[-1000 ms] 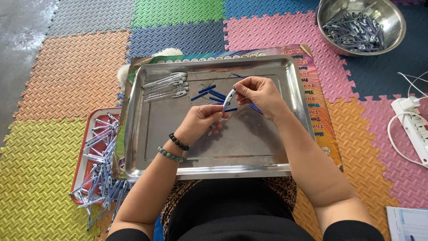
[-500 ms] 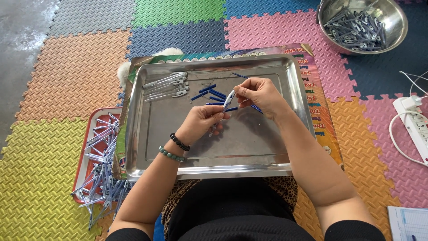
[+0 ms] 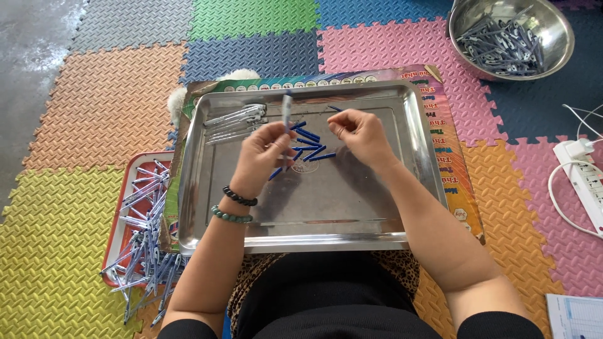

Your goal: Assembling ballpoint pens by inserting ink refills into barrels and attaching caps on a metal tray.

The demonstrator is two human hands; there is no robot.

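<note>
My left hand [image 3: 260,154] pinches a clear pen barrel [image 3: 287,113] and holds it upright above the steel tray [image 3: 314,216]. A little to the right, my right hand [image 3: 359,135] is apart from the barrel, its fingers curled around a thin blue piece [image 3: 333,108] that sticks out at the fingertips. Between and under the hands, several short blue pieces [image 3: 311,149] lie loose on the tray. A small row of clear barrels [image 3: 235,119] lies at the tray's far left.
A red tray [image 3: 125,207] heaped with finished pens sits at my left on the coloured foam mats. A steel bowl [image 3: 553,53] of pen parts stands at the far right. A white power strip [image 3: 581,176] and a paper sheet [image 3: 575,317] lie at the right.
My hands were together on one barrel; now they have come apart. The left hand keeps the barrel and has turned it upright, and the right hand has let go of it.
</note>
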